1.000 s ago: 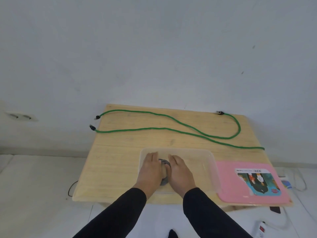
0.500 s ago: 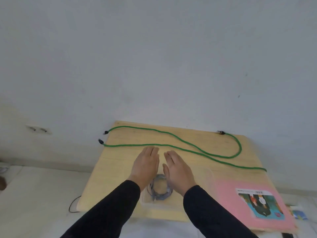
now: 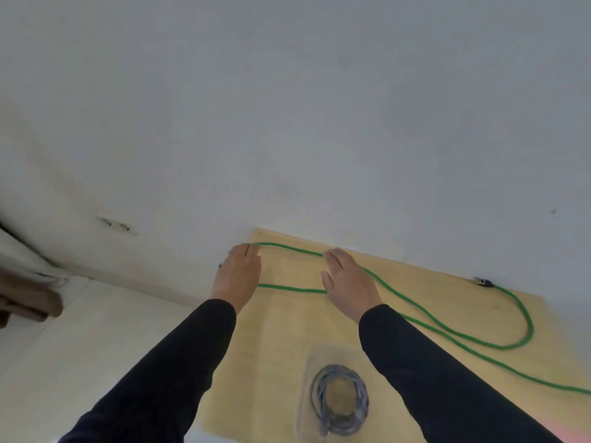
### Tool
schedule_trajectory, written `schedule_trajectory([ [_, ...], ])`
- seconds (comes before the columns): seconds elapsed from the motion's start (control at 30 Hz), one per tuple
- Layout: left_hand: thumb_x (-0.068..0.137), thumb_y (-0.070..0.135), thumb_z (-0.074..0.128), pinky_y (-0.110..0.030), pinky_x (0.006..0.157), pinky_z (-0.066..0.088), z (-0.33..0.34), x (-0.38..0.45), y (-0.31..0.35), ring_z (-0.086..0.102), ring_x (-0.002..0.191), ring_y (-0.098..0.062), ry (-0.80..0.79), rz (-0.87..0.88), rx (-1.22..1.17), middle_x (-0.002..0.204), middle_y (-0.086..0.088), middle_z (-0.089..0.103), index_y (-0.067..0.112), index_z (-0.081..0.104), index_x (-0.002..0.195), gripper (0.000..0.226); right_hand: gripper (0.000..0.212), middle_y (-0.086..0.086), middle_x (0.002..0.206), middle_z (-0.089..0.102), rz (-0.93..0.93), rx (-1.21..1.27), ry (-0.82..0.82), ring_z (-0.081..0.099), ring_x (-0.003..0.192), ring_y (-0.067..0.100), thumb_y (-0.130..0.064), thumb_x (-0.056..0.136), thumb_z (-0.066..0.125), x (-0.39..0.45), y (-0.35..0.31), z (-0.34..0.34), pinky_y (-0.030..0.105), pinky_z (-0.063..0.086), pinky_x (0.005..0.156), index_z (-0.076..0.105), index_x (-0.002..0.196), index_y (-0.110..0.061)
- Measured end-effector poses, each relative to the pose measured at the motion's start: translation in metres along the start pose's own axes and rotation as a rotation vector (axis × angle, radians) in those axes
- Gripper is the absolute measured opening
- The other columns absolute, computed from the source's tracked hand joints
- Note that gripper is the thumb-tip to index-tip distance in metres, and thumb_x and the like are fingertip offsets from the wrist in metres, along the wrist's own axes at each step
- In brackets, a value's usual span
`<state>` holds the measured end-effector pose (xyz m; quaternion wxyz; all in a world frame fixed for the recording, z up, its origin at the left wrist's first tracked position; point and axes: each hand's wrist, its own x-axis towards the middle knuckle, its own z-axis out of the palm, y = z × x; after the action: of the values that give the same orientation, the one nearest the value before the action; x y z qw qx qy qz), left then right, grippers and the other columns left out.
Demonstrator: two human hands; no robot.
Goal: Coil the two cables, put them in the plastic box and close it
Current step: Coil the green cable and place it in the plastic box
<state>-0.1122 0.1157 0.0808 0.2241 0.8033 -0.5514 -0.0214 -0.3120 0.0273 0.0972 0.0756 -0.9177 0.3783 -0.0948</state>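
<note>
A grey cable (image 3: 340,399) lies coiled inside the clear plastic box (image 3: 306,372) near the table's front edge. A long green cable (image 3: 447,330) snakes uncoiled across the wooden table (image 3: 281,340). My left hand (image 3: 238,276) reaches over the green cable's ends at the far left corner, fingers apart, covering them. My right hand (image 3: 348,282) hovers flat over the green cable's middle stretch, fingers extended, holding nothing. A black plug (image 3: 483,282) of the green cable lies at the far right by the wall.
The table stands against a pale wall (image 3: 319,123). A wall socket (image 3: 116,223) is low on the left. A sliver of the pink lid (image 3: 572,434) shows at the bottom right corner. White floor (image 3: 80,330) lies left of the table.
Both hands left the coiled grey cable in the box and moved away from me to the green cable at the table's far side. The view tilted and shifted left.
</note>
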Motion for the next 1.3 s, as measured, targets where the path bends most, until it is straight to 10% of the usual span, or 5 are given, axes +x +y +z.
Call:
schedule_trajectory([
  [0.4, 0.098, 0.017, 0.038, -0.031, 0.107, 0.033, 0.084, 0.104, -0.088, 0.042, 0.128, -0.022, -0.31, -0.045, -0.201, 0.143, -0.006, 0.04, 0.017, 0.038, 0.14, 0.042, 0.045, 0.01, 0.146, 0.035, 0.083, 0.052, -0.115, 0.031, 0.136, 0.019, -0.017, 0.099, 0.034, 0.11, 0.009, 0.078, 0.023, 0.026, 0.11, 0.028, 0.141, -0.002],
  [0.67, 0.094, 0.005, 0.047, -0.017, 0.094, 0.032, 0.113, 0.111, -0.107, 0.051, 0.118, -0.024, -0.223, 0.073, -0.295, 0.126, -0.011, 0.056, 0.016, 0.056, 0.129, 0.037, 0.037, 0.01, 0.115, 0.064, 0.062, 0.077, -0.067, 0.057, 0.106, 0.028, -0.013, 0.088, 0.058, 0.132, 0.007, 0.127, 0.038, 0.051, 0.09, 0.056, 0.124, -0.006],
  [0.83, 0.092, 0.001, 0.05, -0.032, 0.094, 0.046, 0.109, 0.114, -0.11, 0.056, 0.107, -0.025, -0.176, 0.095, -0.382, 0.113, -0.013, 0.061, 0.014, 0.061, 0.123, 0.036, 0.034, 0.008, 0.08, 0.062, 0.065, 0.081, -0.044, 0.056, 0.074, 0.028, -0.004, 0.08, 0.066, 0.138, 0.002, 0.136, 0.041, 0.055, 0.06, 0.063, 0.113, -0.008],
  [1.17, 0.091, -0.004, 0.045, -0.019, 0.085, 0.043, 0.044, 0.16, -0.087, 0.059, 0.089, -0.017, 0.132, 0.034, -0.564, 0.097, -0.004, 0.062, 0.007, 0.065, 0.107, 0.027, 0.036, 0.0, 0.081, 0.047, 0.104, 0.298, 0.144, 0.047, 0.066, 0.018, -0.015, 0.096, 0.042, 0.146, -0.002, 0.064, 0.02, 0.038, 0.061, 0.049, 0.131, -0.02],
  [1.3, 0.097, 0.009, 0.04, -0.017, 0.072, 0.048, 0.007, 0.165, -0.046, 0.055, 0.079, -0.006, -0.047, -0.038, -0.758, 0.087, 0.003, 0.061, 0.017, 0.062, 0.104, 0.025, 0.036, 0.002, 0.078, 0.047, 0.093, 0.325, 0.295, 0.044, 0.063, 0.015, -0.008, 0.094, 0.045, 0.136, 0.008, 0.012, 0.009, 0.035, 0.06, 0.053, 0.128, -0.018],
])
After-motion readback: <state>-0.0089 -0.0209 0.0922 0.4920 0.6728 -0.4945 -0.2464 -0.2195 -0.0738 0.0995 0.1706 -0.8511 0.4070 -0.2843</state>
